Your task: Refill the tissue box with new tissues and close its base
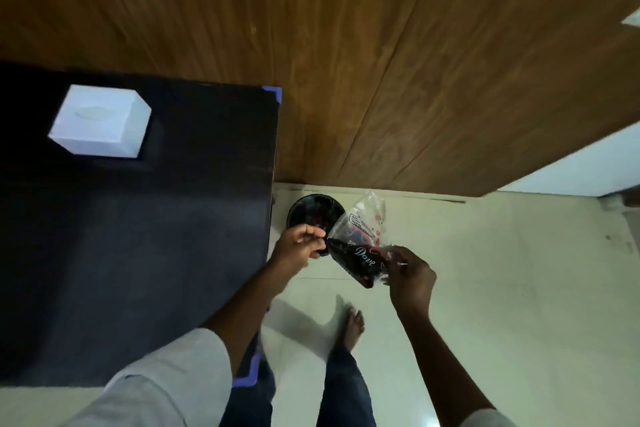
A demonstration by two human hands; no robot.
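A white tissue box (pixel 100 121) stands on the dark table (pixel 138 236) at its far left, apart from both hands. Over the floor to the right of the table, my right hand (pixel 412 274) grips an empty plastic wrapper (pixel 360 246), partly clear and partly dark with white lettering. My left hand (pixel 301 246) pinches the wrapper's left edge, fingers curled. The wrapper hangs just above a small round black bin (pixel 311 211) on the floor. No loose tissues are visible.
The table has blue corner guards (pixel 273 92). A wooden panel (pixel 381 62) rises behind the bin. My bare foot (pixel 353 326) and dark trouser legs stand on the pale tiled floor (pixel 502 288), which stretches to the right.
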